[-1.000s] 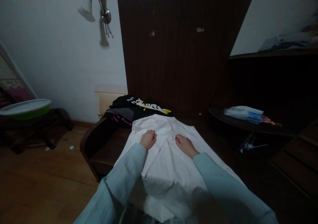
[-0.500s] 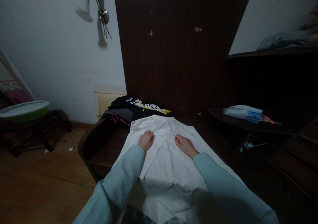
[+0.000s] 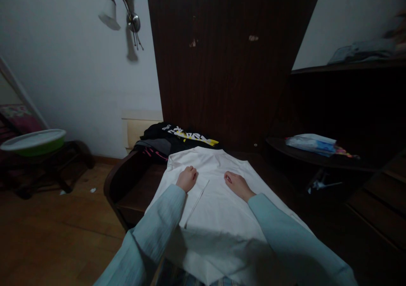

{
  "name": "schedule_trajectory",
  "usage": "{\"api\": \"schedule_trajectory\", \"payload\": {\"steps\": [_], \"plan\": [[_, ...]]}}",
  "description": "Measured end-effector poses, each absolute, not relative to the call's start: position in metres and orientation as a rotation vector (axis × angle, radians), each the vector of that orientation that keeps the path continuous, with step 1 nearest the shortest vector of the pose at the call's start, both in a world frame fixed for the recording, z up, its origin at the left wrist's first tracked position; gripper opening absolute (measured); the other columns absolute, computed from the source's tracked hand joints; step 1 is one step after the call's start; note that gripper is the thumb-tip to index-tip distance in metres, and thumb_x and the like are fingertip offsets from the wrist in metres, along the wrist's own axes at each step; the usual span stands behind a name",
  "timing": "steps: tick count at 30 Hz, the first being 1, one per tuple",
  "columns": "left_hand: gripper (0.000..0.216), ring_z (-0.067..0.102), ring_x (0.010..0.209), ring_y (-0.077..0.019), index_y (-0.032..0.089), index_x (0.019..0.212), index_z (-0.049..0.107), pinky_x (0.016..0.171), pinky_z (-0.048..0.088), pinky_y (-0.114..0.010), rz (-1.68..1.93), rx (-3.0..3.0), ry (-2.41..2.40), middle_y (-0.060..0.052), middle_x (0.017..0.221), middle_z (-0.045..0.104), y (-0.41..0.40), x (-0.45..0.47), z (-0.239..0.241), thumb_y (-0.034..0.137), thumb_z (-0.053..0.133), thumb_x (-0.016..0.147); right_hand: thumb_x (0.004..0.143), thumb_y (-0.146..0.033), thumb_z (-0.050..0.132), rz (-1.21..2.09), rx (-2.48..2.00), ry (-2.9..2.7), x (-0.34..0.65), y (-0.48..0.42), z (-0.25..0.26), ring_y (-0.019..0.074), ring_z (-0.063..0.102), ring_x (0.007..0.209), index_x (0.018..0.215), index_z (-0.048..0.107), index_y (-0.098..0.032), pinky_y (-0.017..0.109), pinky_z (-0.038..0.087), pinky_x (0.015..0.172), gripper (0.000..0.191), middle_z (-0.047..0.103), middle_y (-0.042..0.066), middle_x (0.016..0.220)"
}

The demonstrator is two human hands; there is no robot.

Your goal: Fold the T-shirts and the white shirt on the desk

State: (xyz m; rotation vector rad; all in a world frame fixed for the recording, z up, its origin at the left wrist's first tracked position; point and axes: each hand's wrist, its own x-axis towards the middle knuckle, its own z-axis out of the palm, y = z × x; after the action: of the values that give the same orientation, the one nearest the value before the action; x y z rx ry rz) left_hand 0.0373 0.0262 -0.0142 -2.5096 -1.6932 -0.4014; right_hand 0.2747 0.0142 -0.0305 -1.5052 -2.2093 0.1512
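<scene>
A white garment [image 3: 222, 210] lies spread over the dark wooden seat and down toward me, with a thin line like a seam or cord running down its middle. My left hand [image 3: 187, 178] rests on its upper left part, fingers curled closed on the fabric. Across from it, my right hand [image 3: 237, 184] is closed on the upper right part, fingertips turned inward. Whatever cloth is pinched under the fingers is mostly hidden. Behind the garment's far end sits a heap of dark clothes [image 3: 190, 137] with white and yellow print.
At left, a green basin with a pale top [image 3: 38, 144] stands on a low dark stool [image 3: 50, 167]. A plastic packet [image 3: 312, 144] lies on a rounded shelf [image 3: 342, 162] at right. The tall dark panel [image 3: 228, 74] rises behind the seat, beside a wall lamp [image 3: 133, 22].
The fabric between and below my hands looks smoother, with fewer creases. Both hands keep nearly the same place on the garment; the view has shifted slightly.
</scene>
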Motion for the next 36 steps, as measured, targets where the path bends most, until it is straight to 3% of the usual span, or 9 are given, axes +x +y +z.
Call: {"api": "schedule_trajectory", "payload": {"steps": [9, 15, 21, 30, 36], "plan": [[0.023, 0.049, 0.094, -0.0174, 0.019, 0.085, 0.054, 0.079, 0.041, -0.029, -0.409, -2.517, -1.746, -0.007, 0.093, 0.055, 0.022, 0.038, -0.011, 0.024, 0.031, 0.087, 0.075, -0.013, 0.043, 0.239, -1.767, -2.278, 0.255, 0.021, 0.002, 0.0148, 0.053, 0.065, 0.075, 0.056, -0.017, 0.023, 0.03, 0.056, 0.014, 0.062, 0.005, 0.074], [0.022, 0.05, 0.092, -0.0173, 0.019, 0.084, 0.054, 0.077, 0.041, -0.028, -0.397, -2.508, -1.742, -0.007, 0.092, 0.056, 0.024, 0.038, -0.012, 0.022, 0.032, 0.086, 0.076, -0.027, 0.051, 0.461, -1.586, -2.173, 0.204, 0.025, -0.001, 0.0142, 0.054, 0.067, 0.071, 0.057, -0.016, 0.022, 0.033, 0.057, 0.013, 0.062, 0.004, 0.072], [0.021, 0.05, 0.093, -0.0174, 0.019, 0.083, 0.055, 0.078, 0.04, -0.028, -0.389, -2.513, -1.754, -0.007, 0.093, 0.056, 0.024, 0.038, -0.011, 0.021, 0.034, 0.085, 0.075, -0.022, 0.051, 0.24, -1.526, -2.161, 0.193, 0.025, -0.033, 0.0136, 0.053, 0.065, 0.076, 0.056, -0.018, 0.022, 0.032, 0.057, 0.006, 0.061, 0.002, 0.072], [0.02, 0.051, 0.089, -0.0165, 0.019, 0.077, 0.055, 0.075, 0.04, -0.026, -0.469, -2.538, -1.673, -0.006, 0.087, 0.056, 0.026, 0.036, -0.015, 0.019, 0.036, 0.083, 0.079, -0.017, 0.044, 0.224, -1.43, -2.125, 0.198, 0.022, -0.031, 0.011, 0.048, 0.057, 0.073, 0.053, -0.019, 0.02, 0.031, 0.054, 0.011, 0.056, -0.001, 0.064], [0.018, 0.052, 0.085, -0.0155, 0.019, 0.075, 0.055, 0.073, 0.04, -0.024, -0.416, -2.574, -1.631, -0.005, 0.085, 0.057, 0.027, 0.036, -0.017, 0.016, 0.038, 0.08, 0.082, -0.016, 0.041, 0.191, -1.427, -2.148, 0.199, 0.024, -0.035, 0.0124, 0.052, 0.065, 0.075, 0.05, -0.018, 0.021, 0.035, 0.061, 0.011, 0.057, 0.001, 0.071]]}}
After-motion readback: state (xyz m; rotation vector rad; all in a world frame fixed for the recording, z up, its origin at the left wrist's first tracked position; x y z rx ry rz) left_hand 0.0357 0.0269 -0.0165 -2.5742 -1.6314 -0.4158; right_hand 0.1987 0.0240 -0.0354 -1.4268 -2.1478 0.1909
